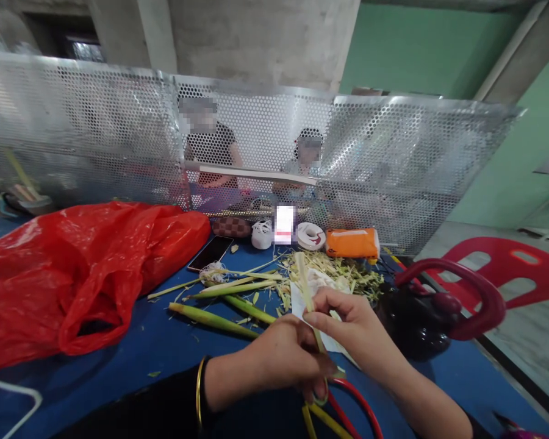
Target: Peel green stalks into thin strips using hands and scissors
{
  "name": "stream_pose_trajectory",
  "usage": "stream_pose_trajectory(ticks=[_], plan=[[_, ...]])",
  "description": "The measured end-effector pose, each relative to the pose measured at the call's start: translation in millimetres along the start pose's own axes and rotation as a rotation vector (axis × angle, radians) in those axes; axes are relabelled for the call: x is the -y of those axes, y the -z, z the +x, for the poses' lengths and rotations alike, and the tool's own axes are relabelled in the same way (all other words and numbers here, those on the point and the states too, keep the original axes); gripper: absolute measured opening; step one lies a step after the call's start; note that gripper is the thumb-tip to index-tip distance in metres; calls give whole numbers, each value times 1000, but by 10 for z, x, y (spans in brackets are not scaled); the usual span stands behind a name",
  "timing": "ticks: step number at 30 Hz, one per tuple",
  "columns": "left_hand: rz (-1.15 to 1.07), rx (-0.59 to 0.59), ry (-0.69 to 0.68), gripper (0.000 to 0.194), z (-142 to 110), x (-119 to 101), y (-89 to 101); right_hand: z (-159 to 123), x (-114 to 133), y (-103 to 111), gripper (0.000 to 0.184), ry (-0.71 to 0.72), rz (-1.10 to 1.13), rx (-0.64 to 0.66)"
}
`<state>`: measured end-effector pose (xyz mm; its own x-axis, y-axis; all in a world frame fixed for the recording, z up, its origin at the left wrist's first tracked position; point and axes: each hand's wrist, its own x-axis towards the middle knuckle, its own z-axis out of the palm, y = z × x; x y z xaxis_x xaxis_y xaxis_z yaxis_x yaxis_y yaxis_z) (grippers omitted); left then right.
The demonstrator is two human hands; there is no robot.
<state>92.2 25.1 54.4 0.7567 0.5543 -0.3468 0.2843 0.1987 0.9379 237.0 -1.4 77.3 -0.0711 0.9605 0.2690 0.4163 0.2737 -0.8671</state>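
Note:
A thin, pale green-white strip of plant stalk (304, 283) stands tilted between my hands. My right hand (350, 317) pinches it partway up between thumb and fingers. Lower down, my left hand (279, 353), with a gold bangle at the wrist, has its fingers closed round the lower part. White paper (333, 342) lies on the table behind the hands, partly covered by them. Just beyond are several green stalks (215, 318) and a heap of pale shavings (363, 275). Below the hands show red tool handles (363, 399) and yellow ones (327, 421).
A red plastic bag (91, 256) covers the left of the blue table. Along the back are a phone (213, 251), a lit screen (284, 222), a tape roll (311, 235) and an orange pack (352, 242). A dark kettle (412, 320) stands right. Two people sit behind a perforated screen (265, 128).

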Motion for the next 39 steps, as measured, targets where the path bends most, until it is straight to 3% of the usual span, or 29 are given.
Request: stream_pose_trajectory(ticks=[3, 6, 9, 13, 20, 26, 30, 36, 39], plan=[[-42, -99, -49, 27, 26, -33, 70, -87, 81, -18, 18, 122, -86, -112], [-209, -267, -108, 25, 25, -128, 192, -172, 112, -28, 8, 488, -363, -191], [-349, -388, -133, 21, 1, -210, 305, -208, 68, -73, 17, 846, -727, -148], [-490, -444, -158, 21, -52, -273, 378, -158, -60, -189, 28, 998, -976, -34], [-660, -326, -166, 17, -82, -307, 339, -112, -110, -228, 26, 994, -910, -9], [-697, -345, -199, 18, -37, -218, 193, -176, -128, -274, 28, 1043, -1071, -185], [-667, -368, -274, 20, 14, -113, 121, -158, -261, -387, 31, 1053, -1106, -189], [-565, -368, -287, 25, 60, -57, 139, -171, -217, -364, 24, 995, -861, -232], [-520, -387, -246, 26, 38, -94, 146, -175, -135, -278, 16, 815, -555, -337]])
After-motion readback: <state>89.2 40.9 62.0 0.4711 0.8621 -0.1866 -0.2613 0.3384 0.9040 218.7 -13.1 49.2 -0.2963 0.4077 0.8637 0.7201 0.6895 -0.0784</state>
